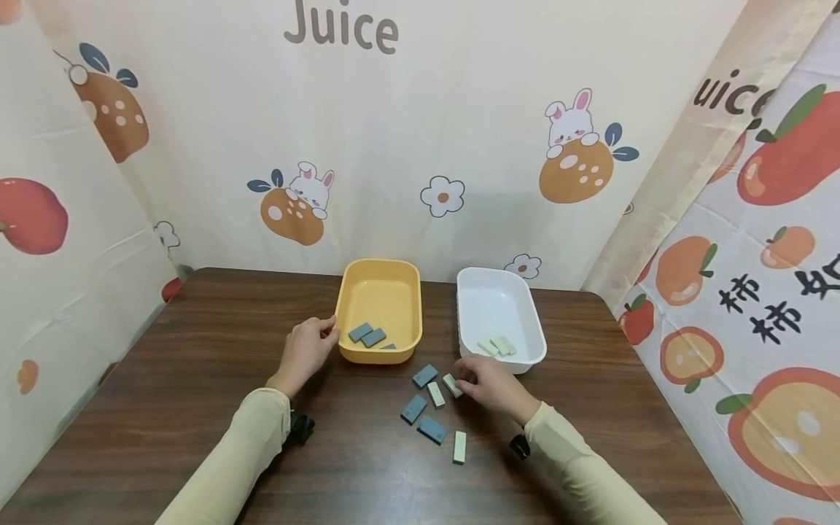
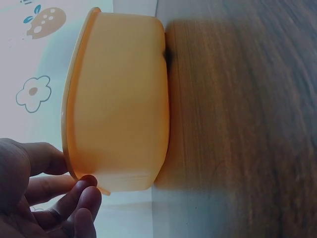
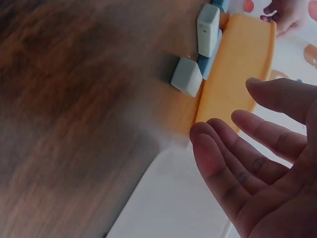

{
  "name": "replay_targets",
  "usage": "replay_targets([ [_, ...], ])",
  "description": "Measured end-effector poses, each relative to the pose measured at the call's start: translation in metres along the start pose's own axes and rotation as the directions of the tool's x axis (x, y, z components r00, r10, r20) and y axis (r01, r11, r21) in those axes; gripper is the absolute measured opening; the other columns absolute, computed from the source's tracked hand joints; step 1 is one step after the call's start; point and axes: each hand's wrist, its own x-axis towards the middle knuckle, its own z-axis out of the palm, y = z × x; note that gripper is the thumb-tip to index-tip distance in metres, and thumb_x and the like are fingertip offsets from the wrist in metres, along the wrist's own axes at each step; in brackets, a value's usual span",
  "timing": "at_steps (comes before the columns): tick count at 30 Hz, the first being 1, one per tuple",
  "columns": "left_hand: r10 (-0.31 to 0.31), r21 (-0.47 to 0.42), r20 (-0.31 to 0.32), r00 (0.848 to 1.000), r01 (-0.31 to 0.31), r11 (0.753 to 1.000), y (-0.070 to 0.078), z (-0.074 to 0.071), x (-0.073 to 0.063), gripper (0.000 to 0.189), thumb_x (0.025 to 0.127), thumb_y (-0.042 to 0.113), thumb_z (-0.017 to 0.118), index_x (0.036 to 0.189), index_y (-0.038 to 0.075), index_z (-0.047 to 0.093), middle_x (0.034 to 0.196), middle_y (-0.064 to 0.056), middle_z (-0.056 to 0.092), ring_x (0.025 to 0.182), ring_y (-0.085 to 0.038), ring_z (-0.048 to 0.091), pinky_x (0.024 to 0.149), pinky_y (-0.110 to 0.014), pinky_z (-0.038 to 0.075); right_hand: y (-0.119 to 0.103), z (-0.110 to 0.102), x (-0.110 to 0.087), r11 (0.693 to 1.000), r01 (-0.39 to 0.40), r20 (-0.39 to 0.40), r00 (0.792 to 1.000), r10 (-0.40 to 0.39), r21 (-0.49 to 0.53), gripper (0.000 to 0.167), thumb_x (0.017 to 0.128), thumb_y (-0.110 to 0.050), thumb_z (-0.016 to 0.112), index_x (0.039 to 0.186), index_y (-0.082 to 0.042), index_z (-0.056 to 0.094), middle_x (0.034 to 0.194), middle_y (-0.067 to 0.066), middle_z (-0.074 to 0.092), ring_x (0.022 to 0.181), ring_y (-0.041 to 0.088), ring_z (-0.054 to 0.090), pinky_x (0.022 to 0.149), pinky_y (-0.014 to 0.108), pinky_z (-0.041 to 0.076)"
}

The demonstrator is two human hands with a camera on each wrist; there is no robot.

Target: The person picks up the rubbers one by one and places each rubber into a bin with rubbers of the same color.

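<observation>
At the near left corner of a yellow plastic bin (image 1: 378,356), my left hand (image 1: 307,351) pinches the rim between thumb and fingers, as the left wrist view shows. My right hand (image 1: 494,383) hovers low in front of a white bin (image 1: 534,359), fingers loosely bent and apart with nothing between them. Close to its fingertips lies a pale green block (image 1: 450,384). Another pale green block (image 1: 436,394) and a blue block (image 1: 425,375) lie just left of that. Nearer me are two blue blocks, one (image 1: 413,409) beside the other (image 1: 432,429), and a third pale green block (image 1: 459,447).
Several blue blocks (image 1: 374,337) lie inside the yellow bin at its near end. Pale green blocks (image 1: 503,345) lie in the near end of the white bin. Both bins stand at the back of the brown wooden table (image 1: 216,350), before a printed curtain (image 1: 407,131).
</observation>
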Motion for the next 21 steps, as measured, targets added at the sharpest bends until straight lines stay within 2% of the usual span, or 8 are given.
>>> replay_targets([
  [14, 0.018, 0.005, 0.016, 1.0, -0.018, 1.0, 0.001, -0.003, -0.001, 0.036, 0.091, 0.018, 0.063, 0.123, 0.002, 0.067, 0.089, -0.012, 0.069, 0.068, -0.022, 0.056, 0.064, -0.036, 0.045, -0.001, 0.017, 0.006, 0.994, 0.002, 0.051, 0.999, 0.004, -0.113, 0.033, 0.086, -0.016, 0.072, 0.116, -0.003, 0.067, 0.108, 0.008, 0.062, 0.091, 0.017, 0.06, 0.079, 0.038, 0.052],
  [18, 0.011, 0.007, 0.015, 1.0, -0.011, 1.0, 0.001, -0.003, -0.002, 0.036, 0.09, 0.018, 0.062, 0.123, 0.002, 0.067, 0.088, -0.011, 0.069, 0.068, -0.022, 0.055, 0.064, -0.036, 0.045, -0.001, 0.019, 0.008, 0.99, 0.015, 0.069, 0.998, -0.005, -0.138, 0.032, 0.087, -0.016, 0.072, 0.116, -0.005, 0.067, 0.11, 0.009, 0.061, 0.092, 0.017, 0.061, 0.08, 0.037, 0.052],
  [21, 0.003, 0.005, 0.019, 1.0, -0.003, 1.0, 0.001, -0.004, -0.002, 0.037, 0.09, 0.018, 0.062, 0.123, 0.002, 0.066, 0.088, -0.011, 0.068, 0.067, -0.022, 0.054, 0.063, -0.035, 0.043, -0.002, 0.019, 0.009, 0.991, 0.02, 0.082, 0.997, -0.009, -0.134, 0.028, 0.087, -0.016, 0.072, 0.114, -0.007, 0.069, 0.103, 0.007, 0.062, 0.084, 0.015, 0.057, 0.073, 0.033, 0.049],
])
